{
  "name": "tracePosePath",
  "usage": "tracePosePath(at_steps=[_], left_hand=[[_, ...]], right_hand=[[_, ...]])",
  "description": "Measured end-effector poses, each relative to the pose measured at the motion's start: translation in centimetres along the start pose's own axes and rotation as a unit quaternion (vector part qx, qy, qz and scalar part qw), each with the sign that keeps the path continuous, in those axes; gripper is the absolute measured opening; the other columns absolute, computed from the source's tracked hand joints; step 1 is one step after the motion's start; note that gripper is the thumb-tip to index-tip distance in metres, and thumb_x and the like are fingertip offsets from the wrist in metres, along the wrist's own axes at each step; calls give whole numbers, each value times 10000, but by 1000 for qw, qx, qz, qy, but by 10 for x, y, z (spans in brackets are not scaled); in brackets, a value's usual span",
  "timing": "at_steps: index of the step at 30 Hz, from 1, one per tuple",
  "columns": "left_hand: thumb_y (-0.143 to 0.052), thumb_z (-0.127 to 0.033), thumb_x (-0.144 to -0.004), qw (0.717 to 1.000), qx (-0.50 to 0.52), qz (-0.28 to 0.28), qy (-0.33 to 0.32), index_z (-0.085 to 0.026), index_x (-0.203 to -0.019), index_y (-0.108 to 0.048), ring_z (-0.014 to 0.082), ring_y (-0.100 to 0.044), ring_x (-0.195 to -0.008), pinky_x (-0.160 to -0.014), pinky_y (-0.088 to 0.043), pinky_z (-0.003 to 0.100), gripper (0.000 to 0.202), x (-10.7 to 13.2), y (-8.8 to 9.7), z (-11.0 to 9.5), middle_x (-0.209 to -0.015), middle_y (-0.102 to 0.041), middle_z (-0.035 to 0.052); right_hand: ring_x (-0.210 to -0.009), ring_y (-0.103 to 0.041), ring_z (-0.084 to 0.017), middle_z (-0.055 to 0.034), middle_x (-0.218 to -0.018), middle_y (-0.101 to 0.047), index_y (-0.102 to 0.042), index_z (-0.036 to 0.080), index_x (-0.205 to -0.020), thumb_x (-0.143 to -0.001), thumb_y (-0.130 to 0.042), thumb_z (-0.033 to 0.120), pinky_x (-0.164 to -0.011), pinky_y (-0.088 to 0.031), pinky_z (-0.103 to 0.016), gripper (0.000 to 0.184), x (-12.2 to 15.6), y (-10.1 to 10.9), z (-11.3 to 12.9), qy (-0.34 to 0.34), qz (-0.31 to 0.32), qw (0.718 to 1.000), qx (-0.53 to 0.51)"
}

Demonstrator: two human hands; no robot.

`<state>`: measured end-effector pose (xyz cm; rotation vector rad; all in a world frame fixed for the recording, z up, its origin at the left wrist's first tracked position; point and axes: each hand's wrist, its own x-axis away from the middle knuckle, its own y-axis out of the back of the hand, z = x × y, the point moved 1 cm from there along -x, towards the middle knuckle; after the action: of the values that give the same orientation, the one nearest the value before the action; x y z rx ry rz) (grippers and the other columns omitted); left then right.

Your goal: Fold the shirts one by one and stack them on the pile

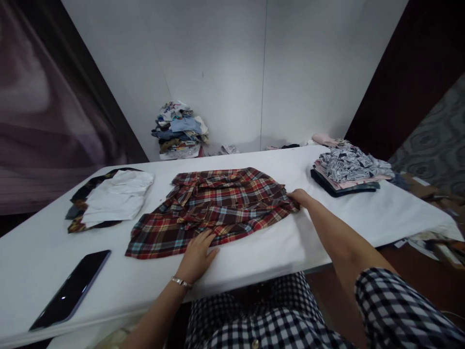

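A brown, red and yellow plaid shirt (232,196) lies rumpled across the middle of the white-covered table, partly folded over itself. My left hand (198,256) rests on its near edge, fingers stretched out over the cloth and thumb apart. At the shirt's right end, my right hand (300,198) pinches the corner of the fabric; the fingertips are partly hidden by the cloth.
To the left lies a white garment (116,196) on darker patterned clothes. A black phone (72,288) is at the near left. Folded clothes (352,167) are stacked at the right. Beyond the table's back edge rises a clothes pile (179,128) against the wall.
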<state>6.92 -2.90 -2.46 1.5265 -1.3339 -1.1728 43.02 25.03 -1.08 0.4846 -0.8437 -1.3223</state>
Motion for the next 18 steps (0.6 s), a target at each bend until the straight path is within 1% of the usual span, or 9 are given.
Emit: tracePosePath(at_steps=[2,4,7,9,11,13,15,18], left_hand=[[-535,-355,-827,1000,-20,-12,-9,-186,-1189,-624,292,-482,-1265,-1034,-419,470,410,-3,-3,4,-1352,-542,130],[-530,-337,-834,999,-36,-27,-17,-184,-1154,-643,289,-501,-1245,-1020,-436,459,372,-6,-5,8,-1330,-561,129],[-493,-274,-850,997,-46,-52,-44,-192,-1068,-671,269,-556,-1175,-992,-464,447,293,-11,-6,11,-1261,-613,112],[-457,-235,-862,995,-45,-68,-64,-187,-985,-685,251,-583,-1133,-978,-479,425,264,-14,-4,11,-1225,-635,106],[-434,-235,-875,993,-44,-82,-74,-186,-921,-687,239,-595,-1110,-966,-489,404,262,-16,-3,12,-1211,-643,102],[-426,-257,-885,992,-43,-92,-76,-196,-904,-686,228,-601,-1102,-960,-495,387,268,-17,-3,12,-1209,-645,93],[-426,-275,-885,992,-42,-98,-71,-205,-912,-689,225,-608,-1090,-952,-500,381,273,-17,-3,12,-1200,-651,86],[-434,-297,-876,992,-39,-106,-58,-210,-914,-695,226,-618,-1070,-942,-507,378,278,-17,-4,12,-1181,-662,81]], right_hand=[[-619,-606,-158,-72,-612,-644,-634,138,-766,-868,-501,429,-522,-448,-224,336,2,1,-2,5,29,998,-55],[-569,-578,-138,-47,-562,-612,-610,151,-755,-879,-490,391,-506,-443,-214,296,7,0,-3,13,60,993,-102],[-484,-512,-101,5,-507,-558,-575,166,-727,-835,-545,295,-476,-415,-191,171,15,0,-3,18,102,983,-150],[-425,-445,-74,32,-475,-516,-550,168,-689,-806,-566,266,-432,-365,-174,154,19,1,-4,16,129,977,-167],[-385,-375,-57,44,-443,-473,-517,166,-635,-791,-579,276,-385,-297,-170,201,22,4,-6,12,153,973,-172],[-371,-336,-47,48,-431,-450,-494,166,-610,-787,-583,299,-364,-244,-171,239,22,6,-8,9,169,971,-168],[-368,-328,-43,51,-431,-445,-495,167,-618,-793,-573,313,-363,-224,-167,241,21,5,-9,8,176,972,-153],[-362,-324,-44,50,-421,-434,-496,166,-608,-804,-553,303,-367,-227,-166,245,16,-1,-5,11,174,978,-115]])
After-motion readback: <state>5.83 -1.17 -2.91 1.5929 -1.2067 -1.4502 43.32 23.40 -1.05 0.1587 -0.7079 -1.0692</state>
